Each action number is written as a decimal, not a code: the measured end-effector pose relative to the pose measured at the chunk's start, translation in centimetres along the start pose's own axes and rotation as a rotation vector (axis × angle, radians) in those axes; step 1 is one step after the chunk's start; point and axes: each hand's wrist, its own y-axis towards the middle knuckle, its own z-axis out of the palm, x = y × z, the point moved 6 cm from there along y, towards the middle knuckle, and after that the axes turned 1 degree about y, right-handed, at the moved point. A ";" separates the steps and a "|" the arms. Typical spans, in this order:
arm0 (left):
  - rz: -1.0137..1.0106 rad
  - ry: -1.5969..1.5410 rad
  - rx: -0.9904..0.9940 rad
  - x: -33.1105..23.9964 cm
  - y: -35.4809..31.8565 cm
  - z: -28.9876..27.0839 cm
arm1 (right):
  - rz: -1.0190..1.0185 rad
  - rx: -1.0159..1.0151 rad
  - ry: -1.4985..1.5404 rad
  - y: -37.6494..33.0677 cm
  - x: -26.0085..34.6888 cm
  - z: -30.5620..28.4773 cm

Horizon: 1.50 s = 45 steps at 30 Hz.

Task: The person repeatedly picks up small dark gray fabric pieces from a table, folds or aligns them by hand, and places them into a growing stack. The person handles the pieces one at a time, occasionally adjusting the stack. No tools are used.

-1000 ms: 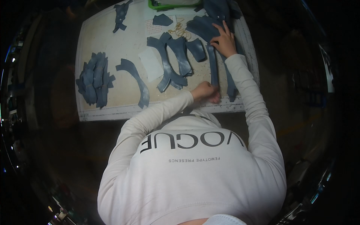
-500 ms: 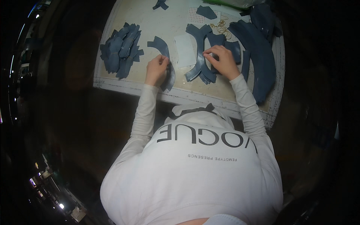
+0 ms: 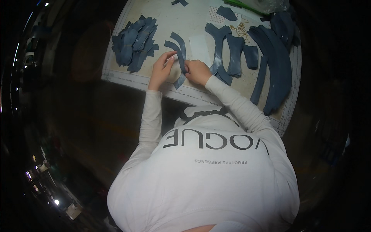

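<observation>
Two curved strips of dark blue fabric lie partly overlapped in front of me. My right hand (image 3: 198,72) has its fingers closed on the upper strip (image 3: 180,43), near its middle. Beneath it, the lower strip (image 3: 179,82) shows its near end by the table edge. To their left is my left hand (image 3: 162,70), fingers stretched out and apart from the thumb, fingertips at the lower strip's edge. Just beyond my right hand lies a white sheet (image 3: 199,50), with a stack of curved blue strips (image 3: 218,42) right of it.
A heap of blue cut pieces (image 3: 133,40) lies at the table's left. More blue pieces (image 3: 235,54) and long curved panels (image 3: 279,73) cover the right. Yellowish bands (image 3: 241,31), a dotted sheet (image 3: 214,16) and a clear plastic bag (image 3: 272,4) lie farther back.
My right hand has moved left from the stack of strips, and a second strip now overlaps the first. My left hand has loosened its fingers from the first strip. The view has shifted slightly.
</observation>
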 end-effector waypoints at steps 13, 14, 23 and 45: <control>-0.370 -0.450 -0.038 1.0 -1.1 2.0 | -0.119 -0.196 0.414 8.8 -1.0 -14.8; -0.425 -0.430 -0.060 2.2 -1.9 2.3 | -0.106 -0.172 0.434 10.0 -1.6 -13.9; -0.452 -0.083 -0.169 7.5 -3.3 4.6 | 0.100 -0.125 0.092 14.3 -7.8 -4.2; -0.406 0.548 -0.121 5.6 0.5 4.6 | 0.230 -0.200 0.355 2.1 -5.7 -0.7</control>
